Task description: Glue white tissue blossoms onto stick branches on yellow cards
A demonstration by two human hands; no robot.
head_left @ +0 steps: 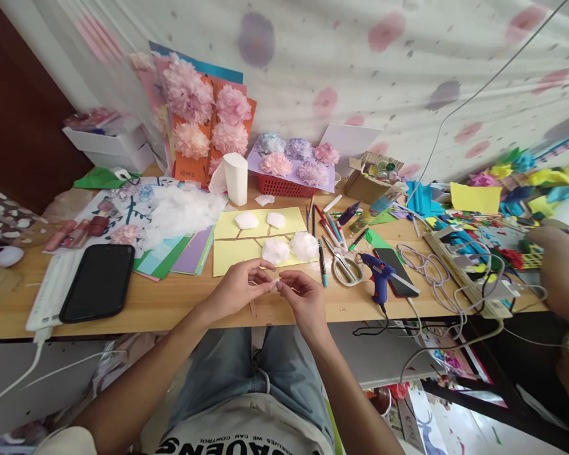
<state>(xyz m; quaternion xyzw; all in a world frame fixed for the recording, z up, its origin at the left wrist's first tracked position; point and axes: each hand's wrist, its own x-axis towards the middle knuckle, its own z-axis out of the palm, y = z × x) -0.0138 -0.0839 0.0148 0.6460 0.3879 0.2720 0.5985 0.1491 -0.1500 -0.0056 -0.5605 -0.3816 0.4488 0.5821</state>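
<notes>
Over the near part of the desk (171, 306), the left hand (239, 284) and the right hand (306, 298) are pinching a small white piece (276, 284) between their fingertips. Just beyond them at 12 o'clock, a yellow sheet (225, 260) is lying flat, bearing brown lines, two white puffs (304, 246) on its near half and two flat white shapes (246, 220) on its far half. From the hands, scissors (337, 254) and, farther out, a blue glue gun (380, 289) are sitting toward 3 o'clock, while a black phone (97, 281) is resting at 9 o'clock.
</notes>
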